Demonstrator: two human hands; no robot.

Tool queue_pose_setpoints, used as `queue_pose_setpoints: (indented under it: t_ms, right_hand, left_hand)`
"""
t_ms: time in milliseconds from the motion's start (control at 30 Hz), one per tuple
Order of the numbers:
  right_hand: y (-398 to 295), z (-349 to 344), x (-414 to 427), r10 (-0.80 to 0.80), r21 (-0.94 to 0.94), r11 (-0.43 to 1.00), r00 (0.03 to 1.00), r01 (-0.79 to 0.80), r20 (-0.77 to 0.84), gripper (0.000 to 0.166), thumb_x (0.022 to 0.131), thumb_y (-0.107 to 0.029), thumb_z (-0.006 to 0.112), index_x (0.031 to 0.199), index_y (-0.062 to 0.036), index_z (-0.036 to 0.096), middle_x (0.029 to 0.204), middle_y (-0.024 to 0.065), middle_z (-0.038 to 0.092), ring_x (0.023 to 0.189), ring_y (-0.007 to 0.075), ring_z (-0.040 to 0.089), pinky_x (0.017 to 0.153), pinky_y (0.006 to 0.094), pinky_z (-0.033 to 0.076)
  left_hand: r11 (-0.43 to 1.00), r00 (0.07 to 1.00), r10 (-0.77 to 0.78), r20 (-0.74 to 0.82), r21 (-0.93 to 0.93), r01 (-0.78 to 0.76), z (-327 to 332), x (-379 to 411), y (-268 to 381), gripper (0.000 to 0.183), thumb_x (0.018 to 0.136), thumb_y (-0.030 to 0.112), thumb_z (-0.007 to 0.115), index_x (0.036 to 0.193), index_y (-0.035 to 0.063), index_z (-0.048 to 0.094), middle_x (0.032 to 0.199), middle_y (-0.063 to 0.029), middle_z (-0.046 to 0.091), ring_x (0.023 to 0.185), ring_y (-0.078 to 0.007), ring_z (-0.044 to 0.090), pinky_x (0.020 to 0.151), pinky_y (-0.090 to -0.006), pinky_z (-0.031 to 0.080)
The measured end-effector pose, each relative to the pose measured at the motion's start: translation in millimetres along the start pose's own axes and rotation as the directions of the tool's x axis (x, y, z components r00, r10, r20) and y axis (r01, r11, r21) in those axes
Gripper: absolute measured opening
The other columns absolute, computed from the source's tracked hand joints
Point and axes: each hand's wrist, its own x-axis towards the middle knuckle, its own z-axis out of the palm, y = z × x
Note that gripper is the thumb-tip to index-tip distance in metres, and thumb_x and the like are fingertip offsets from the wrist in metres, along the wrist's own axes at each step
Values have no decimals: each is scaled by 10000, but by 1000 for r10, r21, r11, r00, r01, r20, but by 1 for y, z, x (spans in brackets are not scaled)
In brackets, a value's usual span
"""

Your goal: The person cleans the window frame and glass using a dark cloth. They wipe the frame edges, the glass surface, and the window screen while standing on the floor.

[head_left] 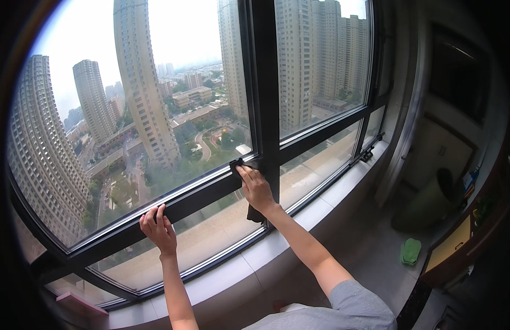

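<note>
My right hand point(255, 185) presses a black cloth point(255, 215) onto the dark window frame, where the horizontal rail meets the thick upright mullion point(266, 82). Part of the cloth hangs down below the hand, in front of the lower pane. Further left, my left hand point(159, 229) rests its fingertips on the dark horizontal rail point(197, 202), with its fingers slightly spread and no object in it. Above the rail stands a large glass pane point(189, 136), with tower blocks and greenery visible through it.
A pale tiled windowsill point(222, 274) runs below the lower panes. A pink board point(81, 304) stands at the sill's left end. A black window fitting point(367, 154) is on the right. Green slippers point(410, 251) lie on the floor near a wooden cabinet point(450, 247).
</note>
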Motion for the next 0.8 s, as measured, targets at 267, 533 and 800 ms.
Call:
queue_pose_setpoints:
  t_ms: [267, 533, 800]
  right_hand:
    - [1, 1, -3, 24, 58, 998, 999, -22, -30, 439, 923, -70, 551, 1361, -70, 526, 1295, 112, 564, 1219, 300, 537, 1014, 404, 484]
    - [20, 0, -9, -22, 88, 996, 1000, 23, -9, 508, 891, -87, 600, 1390, -107, 506, 1316, 75, 554, 1189, 254, 539, 954, 373, 518]
    - [100, -33, -48, 34, 338, 941, 998, -15, -50, 498, 919, -67, 555, 1411, -61, 483, 1307, 141, 567, 1136, 337, 571, 977, 429, 487]
  left_hand:
    - [999, 1000, -17, -14, -33, 17, -5, 7, 10, 251, 937, 78, 538, 1137, 102, 688, 1176, -64, 593, 1164, -249, 507, 1083, -415, 318]
    - [973, 989, -150, -10, -176, 146, -4, 13, 46, 118, 956, 174, 623, 1014, 72, 614, 1059, -65, 591, 1043, -226, 537, 991, -352, 366]
    - [-44, 903, 136, 408, -908, 417, -32, 36, 303, 360, 843, 223, 779, 644, 60, 527, 761, -38, 499, 681, -165, 430, 599, -292, 340]
